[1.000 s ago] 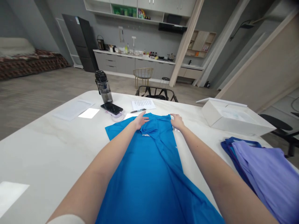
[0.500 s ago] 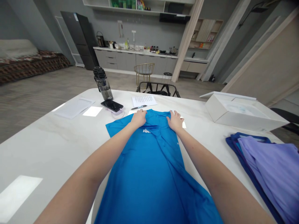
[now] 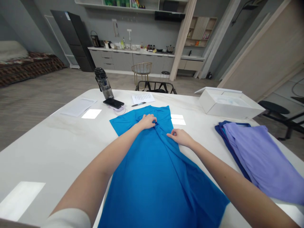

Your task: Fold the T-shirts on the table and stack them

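A blue T-shirt (image 3: 147, 171) lies stretched lengthwise over the table, its collar end away from me. One sleeve spreads to the left, while the right side is folded inward in creases. Near the collar, my left hand (image 3: 147, 121) is closed on a bunched bit of the shirt's fabric and covers the chest print. My right hand (image 3: 181, 137) is at the shirt's right edge, lower than the left one, with thumb and fingers pinched on the cloth.
On the white table (image 3: 71, 148) stand a water bottle (image 3: 104, 83) and, beside it, a phone (image 3: 113, 103). A pen (image 3: 139, 104) lies by a printed sheet (image 3: 143, 97). To the right are an open white box (image 3: 228, 107) and folded clothes (image 3: 256, 152), lavender on top.
My left hand has moved from the left shoulder down and right to the collar area. My right hand has left the far shoulder and come nearer along the right edge.
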`<state>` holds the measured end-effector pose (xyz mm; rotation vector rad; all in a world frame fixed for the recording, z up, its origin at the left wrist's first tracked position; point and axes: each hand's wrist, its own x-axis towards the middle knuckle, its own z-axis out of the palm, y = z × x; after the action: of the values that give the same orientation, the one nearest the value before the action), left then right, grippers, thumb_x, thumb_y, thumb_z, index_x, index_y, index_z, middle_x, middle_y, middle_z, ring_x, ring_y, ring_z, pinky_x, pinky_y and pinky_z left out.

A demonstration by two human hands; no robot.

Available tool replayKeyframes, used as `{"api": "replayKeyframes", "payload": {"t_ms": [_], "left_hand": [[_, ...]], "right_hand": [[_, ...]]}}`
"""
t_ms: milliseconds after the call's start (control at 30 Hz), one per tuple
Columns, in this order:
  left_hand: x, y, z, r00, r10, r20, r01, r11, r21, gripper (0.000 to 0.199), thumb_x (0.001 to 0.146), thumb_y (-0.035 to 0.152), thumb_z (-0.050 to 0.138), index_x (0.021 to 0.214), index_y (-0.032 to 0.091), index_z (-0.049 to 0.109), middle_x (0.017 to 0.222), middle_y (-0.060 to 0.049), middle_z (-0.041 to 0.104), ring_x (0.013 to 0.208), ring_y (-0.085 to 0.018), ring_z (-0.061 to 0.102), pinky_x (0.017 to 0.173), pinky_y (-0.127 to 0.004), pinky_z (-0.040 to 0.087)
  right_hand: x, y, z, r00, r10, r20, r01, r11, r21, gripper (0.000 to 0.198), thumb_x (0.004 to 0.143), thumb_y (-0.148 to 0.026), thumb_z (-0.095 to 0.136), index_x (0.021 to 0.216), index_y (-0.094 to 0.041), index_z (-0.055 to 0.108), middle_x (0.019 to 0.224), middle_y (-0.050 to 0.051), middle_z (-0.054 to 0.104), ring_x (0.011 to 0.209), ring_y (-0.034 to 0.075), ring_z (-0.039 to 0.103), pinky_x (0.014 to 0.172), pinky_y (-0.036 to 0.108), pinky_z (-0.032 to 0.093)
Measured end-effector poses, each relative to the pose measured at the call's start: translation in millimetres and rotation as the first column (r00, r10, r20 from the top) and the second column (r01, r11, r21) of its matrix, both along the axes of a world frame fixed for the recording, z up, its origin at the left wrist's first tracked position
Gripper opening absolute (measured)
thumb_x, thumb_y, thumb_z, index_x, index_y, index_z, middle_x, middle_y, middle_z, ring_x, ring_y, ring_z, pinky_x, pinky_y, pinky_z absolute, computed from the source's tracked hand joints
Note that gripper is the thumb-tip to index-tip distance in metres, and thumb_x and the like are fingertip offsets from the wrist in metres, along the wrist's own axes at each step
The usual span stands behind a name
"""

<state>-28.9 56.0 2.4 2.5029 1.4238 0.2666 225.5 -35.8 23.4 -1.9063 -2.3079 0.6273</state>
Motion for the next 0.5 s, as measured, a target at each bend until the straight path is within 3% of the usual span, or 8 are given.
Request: {"api": "replayKeyframes", "payload": {"t_ms": [100, 233, 400, 500], "left_hand": [[1, -12, 5.3, 1.0, -0.006, -0.008, 0.006, 0.999, 0.05, 0.019, 0.088, 0.021, 0.055, 0.102, 0.024, 0.068, 0.115, -0.008, 0.067, 0.115, -0.028, 0.057, 0.106, -0.05, 0.035], [-5, -31, 13.1, 0.999, 0.042, -0.018, -0.04, 0.995, 0.096, 0.021, 0.088, 0.017, 0.053, 0.104, 0.022, 0.065, 0.114, -0.009, 0.069, 0.113, -0.028, 0.058, 0.103, -0.048, 0.039], [-13, -62, 18.7, 0.983, 0.177, -0.04, -0.171, 0.979, 0.114, 0.025, 0.09, 0.019, 0.052, 0.111, 0.02, 0.064, 0.119, -0.012, 0.066, 0.109, -0.028, 0.06, 0.093, -0.04, 0.046], [-8, -87, 18.1, 0.969, 0.24, -0.057, -0.226, 0.958, 0.178, 0.033, 0.091, 0.022, 0.052, 0.122, 0.018, 0.062, 0.128, -0.016, 0.062, 0.116, -0.034, 0.056, 0.095, -0.046, 0.045]], "right_hand": [[26, -59, 0, 0.999, -0.032, 0.015, 0.033, 0.996, -0.084, 0.048, 0.092, -0.067, 0.057, 0.089, -0.022, 0.069, 0.086, 0.006, 0.073, 0.077, 0.021, 0.067, 0.061, 0.027, 0.039], [53, -122, -1, 0.994, -0.047, 0.103, 0.057, 0.993, -0.102, 0.045, 0.089, -0.065, 0.061, 0.09, -0.021, 0.069, 0.09, 0.009, 0.074, 0.081, 0.023, 0.068, 0.066, 0.028, 0.041], [68, -166, 4, 0.959, -0.074, 0.272, 0.117, 0.983, -0.144, 0.042, 0.091, -0.06, 0.06, 0.098, -0.02, 0.072, 0.106, 0.013, 0.075, 0.099, 0.032, 0.069, 0.078, 0.036, 0.046], [72, -184, 7, 0.945, -0.117, 0.306, 0.164, 0.977, -0.134, 0.043, 0.092, -0.058, 0.058, 0.111, -0.022, 0.07, 0.114, 0.014, 0.074, 0.108, 0.035, 0.067, 0.087, 0.044, 0.046]]}}
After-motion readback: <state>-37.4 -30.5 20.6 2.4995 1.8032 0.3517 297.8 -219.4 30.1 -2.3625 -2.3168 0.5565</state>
